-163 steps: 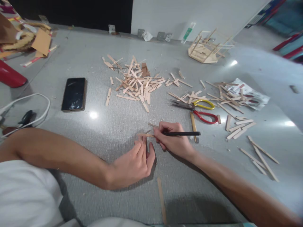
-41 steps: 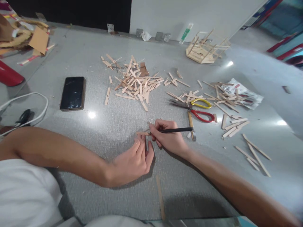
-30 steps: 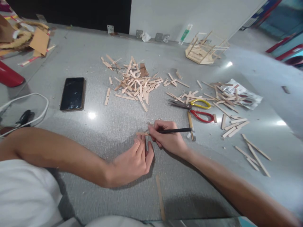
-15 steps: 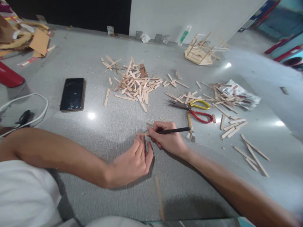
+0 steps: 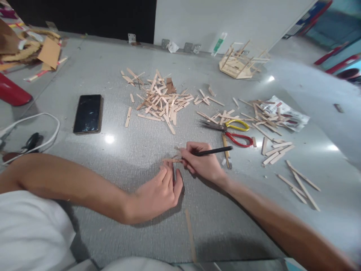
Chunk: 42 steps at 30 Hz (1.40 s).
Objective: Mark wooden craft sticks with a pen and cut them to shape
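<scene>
Bench [image 5: 113,244], grey and textured, fills most of the frame. At the lower centre, a long flat strip [image 5: 190,233] lies on it, pointing up the frame from the near edge.

Left hand [image 5: 162,192], centre: palm down, fingers loosely bent and part-way open, thumb apart from the fingers. Its fingertips rest on a short wooden stick [image 5: 176,160], which lies roughly crosswise at frame centre, its right end close to the right hand [image 5: 203,161]. The right hand is closed in a writing grip around a black pen [image 5: 218,150], whose back end points right; the tip is hidden by the fingers.

Right of centre: a narrow yellow-brown piece [image 5: 225,146] just below scissors [image 5: 222,127] with one yellow and one red handle, blades pointing left. Loose sticks lie farther right.

Mid-left: dark-screened phone [image 5: 88,114], white cable [image 5: 59,123] to its left. Upper centre: heap of wooden sticks [image 5: 166,101]. Right: white packet [image 5: 299,118], partly under more sticks.

Upper right: open wooden frame model [image 5: 237,71], standing on its flat base. Upper left: cardboard [image 5: 50,52]. Farthest, top: white panel [image 5: 194,19] beside a black panel [image 5: 90,17].
</scene>
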Available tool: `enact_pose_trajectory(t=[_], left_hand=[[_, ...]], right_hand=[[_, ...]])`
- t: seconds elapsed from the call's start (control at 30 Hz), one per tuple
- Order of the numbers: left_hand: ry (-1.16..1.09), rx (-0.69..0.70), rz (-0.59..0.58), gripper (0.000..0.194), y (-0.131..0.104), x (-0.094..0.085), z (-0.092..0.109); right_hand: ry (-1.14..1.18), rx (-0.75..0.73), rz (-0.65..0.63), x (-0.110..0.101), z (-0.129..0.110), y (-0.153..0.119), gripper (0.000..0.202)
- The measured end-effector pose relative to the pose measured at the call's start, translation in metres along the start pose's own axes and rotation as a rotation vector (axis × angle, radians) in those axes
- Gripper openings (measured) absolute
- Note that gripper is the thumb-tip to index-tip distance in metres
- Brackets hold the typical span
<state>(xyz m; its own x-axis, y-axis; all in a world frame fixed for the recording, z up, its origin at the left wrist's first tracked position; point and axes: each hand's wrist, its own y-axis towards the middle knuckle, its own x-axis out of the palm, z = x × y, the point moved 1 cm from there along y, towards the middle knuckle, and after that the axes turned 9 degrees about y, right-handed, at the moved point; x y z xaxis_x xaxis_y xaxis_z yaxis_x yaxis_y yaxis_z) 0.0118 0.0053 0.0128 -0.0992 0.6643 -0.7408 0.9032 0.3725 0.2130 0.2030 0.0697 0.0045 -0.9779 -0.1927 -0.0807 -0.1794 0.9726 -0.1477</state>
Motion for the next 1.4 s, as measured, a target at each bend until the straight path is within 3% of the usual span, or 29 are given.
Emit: enact_pose_trajectory(t=[0.13,0.27,0.4,0.53,0.67,0.77,1.03,1.2,1.33,1.4], left_hand=[[-0.059,-0.001,-0.041,0.043,0.000,0.001,-0.004],[-0.073,-0.011,-0.025,0.043,0.002,0.001,-0.012],[-0.068,-0.028,0.006,0.043,0.005,-0.005,-0.020],[-0.094,-0.014,0.018,0.034,-0.002,-0.023,-0.021],[-0.284,0.124,0.063,0.030,-0.013,-0.044,-0.016],[-0.402,0.207,0.070,0.031,-0.017,-0.051,-0.016],[-0.426,0.236,-0.044,0.036,-0.008,-0.037,-0.022],[-0.332,0.102,-0.198,0.071,0.018,-0.026,-0.044],[-0.410,0.144,-0.362,0.060,0.033,-0.007,-0.060],[-0.440,0.177,-0.337,0.060,0.035,0.004,-0.063]], right_hand=[[0.140,-0.050,0.182,-0.014,-0.002,0.002,0.049],[0.101,-0.144,0.321,-0.023,-0.002,0.002,0.050],[0.030,-0.165,0.318,-0.025,0.006,0.004,0.050],[-0.010,-0.150,0.290,-0.026,0.015,0.007,0.049],[-0.035,-0.152,0.263,-0.026,0.017,0.007,0.048],[-0.083,-0.164,0.246,-0.026,0.016,0.006,0.047],[-0.243,-0.239,0.205,-0.027,0.018,0.007,0.049],[-0.305,-0.263,0.216,-0.029,0.019,0.008,0.051],[-0.306,-0.260,0.208,-0.029,0.018,0.007,0.052],[-0.320,-0.260,0.209,-0.028,0.017,0.007,0.053]])
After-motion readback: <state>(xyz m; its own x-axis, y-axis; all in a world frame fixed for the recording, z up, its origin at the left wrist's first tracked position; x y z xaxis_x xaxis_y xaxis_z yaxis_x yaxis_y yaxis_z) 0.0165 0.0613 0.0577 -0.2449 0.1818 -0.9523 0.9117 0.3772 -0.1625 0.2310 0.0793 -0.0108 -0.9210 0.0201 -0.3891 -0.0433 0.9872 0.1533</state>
